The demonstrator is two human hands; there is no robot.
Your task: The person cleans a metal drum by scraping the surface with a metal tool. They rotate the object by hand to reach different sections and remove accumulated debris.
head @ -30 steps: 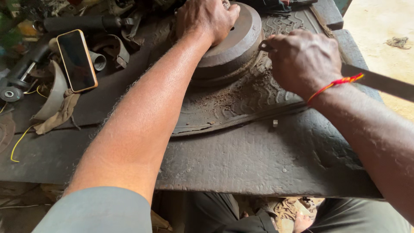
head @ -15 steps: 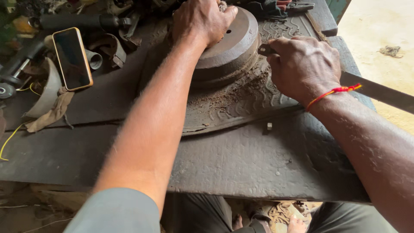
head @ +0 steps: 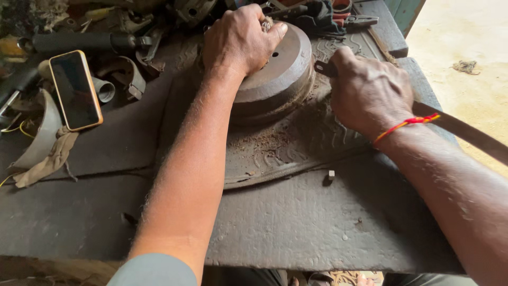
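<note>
Forearms reach in from the near edge over a dark, worn desk (head: 317,233), the left one running up the middle and the right one coming in from the right side. A small metal bit (head: 328,177) lies on the desk just in front of a patterned rubber mat (head: 275,153) dusted with brownish filings. On that mat, the right hand (head: 370,92), with a red thread (head: 407,123) round its wrist, is closed tight around a long flat metal tool (head: 460,130); the tool's shaft passes back under the wrist toward the right edge, and its dark tip (head: 321,68) sticks out of the grip and meets the side of a heavy round metal drum (head: 275,69). The drum sits on the mat just to the left of that hand, tilted a little, its flat face with a small hole turned up. The left hand (head: 238,39) lies on the drum's far top, fingers curled over the rim in a closed grip, with a bit of frayed stuff showing between the fingertips; what it is cannot be told. Well to the left, a phone (head: 75,90) with an orange edge lies face up among a short pipe (head: 105,89), a grey rag (head: 45,159) and scrap parts. At the far edge lie pliers (head: 360,21) with red handles.
</note>
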